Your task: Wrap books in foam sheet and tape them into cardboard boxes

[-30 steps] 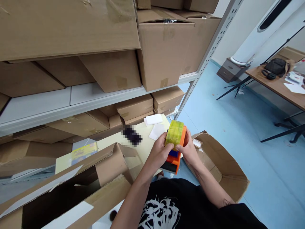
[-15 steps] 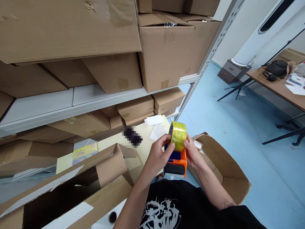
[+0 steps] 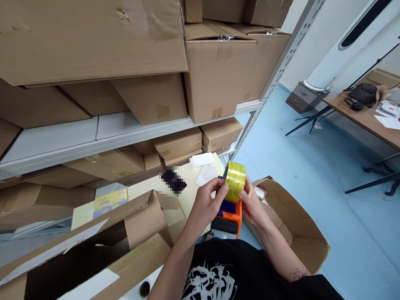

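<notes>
- The left hand (image 3: 204, 204) curls its fingers around the near side of the tape roll (image 3: 235, 181), pinching it against the right hand (image 3: 252, 201), whose fingers wrap the far rim.
- The roll is yellowish clear tape, held between the 2 hands above the carton's open flaps; it sits at the top of an orange dispenser (image 3: 233, 216), with a black roller showing below.
- Whether the roll is fully seated on the dispenser cannot be told, as the fingers hide the join.
- No loose tape end shows, and no tape shows on the open carton (image 3: 300, 235) just right of the hands.
- Behind the hands lie a pale board (image 3: 184, 196) and 2 paper slips (image 3: 202, 159).
- Cartons (image 3: 215, 75) fill the shelf (image 3: 93, 141); a bag (image 3: 364, 93) lies on the far desk (image 3: 365, 123).
</notes>
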A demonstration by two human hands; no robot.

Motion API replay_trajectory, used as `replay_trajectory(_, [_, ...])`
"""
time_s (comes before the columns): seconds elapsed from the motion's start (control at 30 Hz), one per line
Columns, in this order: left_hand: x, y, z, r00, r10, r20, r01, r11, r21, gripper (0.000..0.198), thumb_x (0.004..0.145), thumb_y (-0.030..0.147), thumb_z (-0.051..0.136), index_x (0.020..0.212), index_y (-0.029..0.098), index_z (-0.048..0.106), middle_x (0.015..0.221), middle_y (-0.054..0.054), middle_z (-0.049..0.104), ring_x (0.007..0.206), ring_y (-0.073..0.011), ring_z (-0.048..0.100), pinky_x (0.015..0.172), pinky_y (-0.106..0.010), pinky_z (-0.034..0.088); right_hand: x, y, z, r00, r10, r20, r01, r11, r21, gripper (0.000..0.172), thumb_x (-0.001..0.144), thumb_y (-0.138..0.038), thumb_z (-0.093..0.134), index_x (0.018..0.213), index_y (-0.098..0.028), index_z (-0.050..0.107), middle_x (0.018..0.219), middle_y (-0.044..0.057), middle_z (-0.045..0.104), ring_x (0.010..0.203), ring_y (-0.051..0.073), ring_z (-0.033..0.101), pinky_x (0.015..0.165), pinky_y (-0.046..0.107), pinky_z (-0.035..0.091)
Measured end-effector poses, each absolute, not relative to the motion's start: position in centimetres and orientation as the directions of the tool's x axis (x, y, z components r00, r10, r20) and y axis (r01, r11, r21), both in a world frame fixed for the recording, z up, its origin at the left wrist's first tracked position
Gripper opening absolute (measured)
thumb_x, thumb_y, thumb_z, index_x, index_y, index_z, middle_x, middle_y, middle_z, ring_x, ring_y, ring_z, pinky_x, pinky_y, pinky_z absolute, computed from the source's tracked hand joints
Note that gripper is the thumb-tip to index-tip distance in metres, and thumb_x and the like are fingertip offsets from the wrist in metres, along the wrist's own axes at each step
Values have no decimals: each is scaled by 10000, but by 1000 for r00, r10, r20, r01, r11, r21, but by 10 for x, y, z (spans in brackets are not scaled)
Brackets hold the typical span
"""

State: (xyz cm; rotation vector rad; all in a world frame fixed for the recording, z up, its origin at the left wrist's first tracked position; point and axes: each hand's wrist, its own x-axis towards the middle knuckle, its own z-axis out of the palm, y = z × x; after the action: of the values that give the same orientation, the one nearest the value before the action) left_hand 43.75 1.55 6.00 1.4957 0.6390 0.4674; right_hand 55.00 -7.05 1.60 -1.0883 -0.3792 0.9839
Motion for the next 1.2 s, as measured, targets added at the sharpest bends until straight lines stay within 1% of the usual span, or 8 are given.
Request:
replay_trajectory(0.1, [434,15,64,708,705,-28,182,-144,973,224,881,311,505,1024,177,614,1019,-58,687,945,-195,641,838,-304,496,551,-71,13,554,809,-197,-471,110,-875,790,551,-558,799,1224,-291,480,1293,80,537,1242,287,468,1013,463,414])
replay_trajectory(0.2, [433,13,67,582,787,204,292,-436,851,241,857,209,545,1095,217,582,1069,-40,675,969,-181,641,865,-316,499,552,-70,8,604,774,-191,-437,121,-891,819,546,-546,805,1243,-293,457,1290,79,525,1238,278,465,1016,458,406])
replay_trajectory(0.3, [435,10,65,565,667,486,280,-709,647,206,859,131,533,1031,214,611,986,-27,681,920,-150,642,853,-284,514,552,-69,2,650,741,-169,-390,135,-911,826,560,-511,809,1263,-293,432,1315,80,490,1230,275,460,1017,462,400])
replay_trajectory(0.37, [437,9,62,568,571,592,254,-806,534,202,862,98,527,1015,196,615,952,-27,677,906,-134,635,860,-260,516,551,-68,-1,675,725,-140,-349,147,-925,825,580,-482,805,1279,-291,412,1331,80,471,1229,270,456,1021,459,396])
replay_trajectory(0.63, [432,9,54,637,432,638,209,-894,397,209,867,67,501,1036,162,577,936,-53,665,885,-152,632,854,-303,530,550,-68,-4,730,677,-97,-269,154,-951,833,603,-448,796,1304,-276,381,1381,92,429,1255,264,434,1026,447,395])
replay_trajectory(0.97, [415,0,57,659,380,649,83,-895,439,237,858,37,492,1025,184,576,913,-39,675,861,-140,641,815,-293,537,551,-61,9,717,669,-197,-439,214,-872,685,668,-524,723,1250,-287,451,1217,60,561,1134,249,545,964,430,457])
replay_trajectory(1.1, [414,0,56,633,384,672,66,-892,448,250,840,15,510,1020,177,573,904,-44,671,862,-141,629,802,-293,531,550,-59,9,732,654,-190,-445,248,-860,676,666,-514,731,1242,-291,457,1218,51,566,1185,242,516,1000,424,433])
replay_trajectory(1.2, [415,1,58,569,455,685,70,-857,511,217,834,23,525,972,184,569,865,-32,662,822,-135,623,761,-282,529,549,-59,9,713,675,-187,-468,260,-845,627,689,-514,710,1224,-287,473,1209,47,581,1225,242,489,1026,430,412])
